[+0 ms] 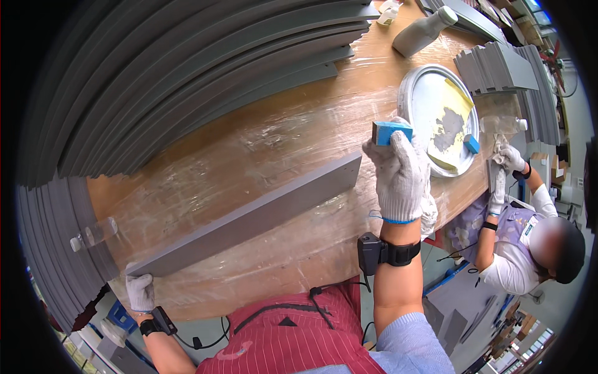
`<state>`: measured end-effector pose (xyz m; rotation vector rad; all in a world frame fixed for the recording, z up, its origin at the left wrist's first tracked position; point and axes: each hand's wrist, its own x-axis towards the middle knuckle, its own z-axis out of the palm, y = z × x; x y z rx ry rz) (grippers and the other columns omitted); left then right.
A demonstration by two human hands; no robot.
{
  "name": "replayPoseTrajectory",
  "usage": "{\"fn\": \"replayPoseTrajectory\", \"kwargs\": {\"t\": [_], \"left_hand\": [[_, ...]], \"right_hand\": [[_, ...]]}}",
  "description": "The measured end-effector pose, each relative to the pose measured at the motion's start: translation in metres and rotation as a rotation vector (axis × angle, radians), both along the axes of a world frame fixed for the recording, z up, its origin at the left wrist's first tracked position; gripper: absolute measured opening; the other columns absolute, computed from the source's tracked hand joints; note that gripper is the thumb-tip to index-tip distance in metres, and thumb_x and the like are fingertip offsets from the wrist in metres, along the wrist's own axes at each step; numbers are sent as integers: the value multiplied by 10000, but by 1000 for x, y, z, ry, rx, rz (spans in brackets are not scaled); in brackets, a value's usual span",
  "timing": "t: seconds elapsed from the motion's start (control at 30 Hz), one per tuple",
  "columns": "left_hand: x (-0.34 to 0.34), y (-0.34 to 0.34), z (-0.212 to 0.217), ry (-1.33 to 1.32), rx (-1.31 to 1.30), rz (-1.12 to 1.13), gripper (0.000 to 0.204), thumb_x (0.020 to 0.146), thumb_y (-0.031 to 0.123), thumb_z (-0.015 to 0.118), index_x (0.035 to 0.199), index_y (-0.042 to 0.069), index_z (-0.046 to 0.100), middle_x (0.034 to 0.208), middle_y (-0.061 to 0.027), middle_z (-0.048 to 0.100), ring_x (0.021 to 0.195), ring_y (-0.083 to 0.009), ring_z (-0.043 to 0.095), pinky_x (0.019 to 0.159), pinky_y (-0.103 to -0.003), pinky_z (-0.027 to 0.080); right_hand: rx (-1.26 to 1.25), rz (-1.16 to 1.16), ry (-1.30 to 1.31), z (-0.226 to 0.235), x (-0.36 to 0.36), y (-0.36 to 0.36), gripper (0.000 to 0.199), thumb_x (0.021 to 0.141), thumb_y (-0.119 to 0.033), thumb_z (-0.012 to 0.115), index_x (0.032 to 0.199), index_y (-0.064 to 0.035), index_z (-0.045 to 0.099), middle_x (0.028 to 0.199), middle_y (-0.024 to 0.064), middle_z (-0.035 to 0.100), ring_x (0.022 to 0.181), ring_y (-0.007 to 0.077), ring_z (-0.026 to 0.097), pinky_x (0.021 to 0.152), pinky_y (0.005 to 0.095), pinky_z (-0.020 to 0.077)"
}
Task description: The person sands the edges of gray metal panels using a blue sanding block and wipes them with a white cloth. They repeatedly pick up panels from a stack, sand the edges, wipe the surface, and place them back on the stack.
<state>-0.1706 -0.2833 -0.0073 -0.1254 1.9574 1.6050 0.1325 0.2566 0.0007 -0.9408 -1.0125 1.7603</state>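
On the plastic-wrapped desk (261,143) in front of me lies a long grey board (249,215), running from my lower left up toward the right. My left hand (140,292), gloved, grips its near end. My right hand (398,177) is clenched around a blue sponge block (390,132), raised just past the board's far end, beside a round metal tray (408,93) smeared with grey filler.
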Motion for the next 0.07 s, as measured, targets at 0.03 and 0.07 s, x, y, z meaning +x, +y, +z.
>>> {"fn": "replayPoseTrajectory", "kwargs": {"t": [0.03, 0.07], "left_hand": [[-1, -6, -2, -15, 23, -11, 469, 717, -86, 611, 1169, 36, 567, 1023, -33, 622, 883, -120, 586, 773, -242, 480], [-3, -19, -5, -30, 42, -19, 488, 720, -85, 608, 1191, 37, 564, 1039, -36, 629, 899, -121, 596, 789, -241, 482]], "right_hand": [[167, -11, -139, 9, 3, -2, 396, 955, -148, 631, 1308, -2, 527, 1188, 141, 636, 1018, 316, 660, 978, 455, 510], [168, 26, -312, 37, -3, -8, 525, 959, -218, 657, 1391, -2, 450, 1226, 178, 613, 1076, 330, 639, 1061, 475, 463]]}}
